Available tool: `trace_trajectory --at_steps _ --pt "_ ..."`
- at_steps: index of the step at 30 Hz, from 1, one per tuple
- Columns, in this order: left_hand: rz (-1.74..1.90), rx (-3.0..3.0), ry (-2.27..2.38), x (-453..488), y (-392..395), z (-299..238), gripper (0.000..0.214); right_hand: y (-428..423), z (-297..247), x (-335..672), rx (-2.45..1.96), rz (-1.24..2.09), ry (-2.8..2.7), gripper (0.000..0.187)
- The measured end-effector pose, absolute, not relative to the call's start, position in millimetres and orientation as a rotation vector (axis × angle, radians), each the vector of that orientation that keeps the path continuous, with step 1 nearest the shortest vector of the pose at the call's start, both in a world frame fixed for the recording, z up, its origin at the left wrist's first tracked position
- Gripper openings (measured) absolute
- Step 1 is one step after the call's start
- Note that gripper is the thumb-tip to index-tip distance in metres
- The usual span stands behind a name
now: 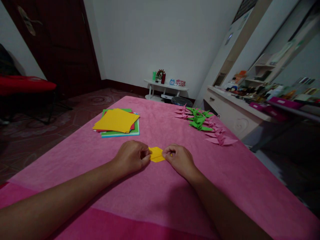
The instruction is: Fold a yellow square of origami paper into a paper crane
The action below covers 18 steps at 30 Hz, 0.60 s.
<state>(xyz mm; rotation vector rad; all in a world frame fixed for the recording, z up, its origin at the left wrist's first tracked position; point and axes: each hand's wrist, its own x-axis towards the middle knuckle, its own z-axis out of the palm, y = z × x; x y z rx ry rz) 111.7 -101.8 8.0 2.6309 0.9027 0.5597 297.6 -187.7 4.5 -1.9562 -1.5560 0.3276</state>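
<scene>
Mid-fold, by the look of it: left hand (pixel 132 156) and right hand (pixel 180 160) each pinch one end of the yellow paper (pixel 156 154), fingers curled in, low over the pink cloth (pixel 140 196). Next move probably calls for lined-up edges, steady pinch.

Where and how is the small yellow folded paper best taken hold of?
Probably by its left and right ends, with a pinch from each side: the yellow folded paper lies low on the pink cloth and narrows from its middle towards both ends, where the left hand and right hand hold it.
</scene>
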Motion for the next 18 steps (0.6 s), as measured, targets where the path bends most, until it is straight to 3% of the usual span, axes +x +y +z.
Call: trace_trajectory --at_steps 11,18 --pt "0.578 2.638 0.855 111 -104 8 0.015 -185 1 304 -1.903 0.486 -1.501 0.012" --pt "0.578 2.599 0.859 110 -102 6 0.012 -185 5 293 -2.084 0.275 -1.556 0.007"
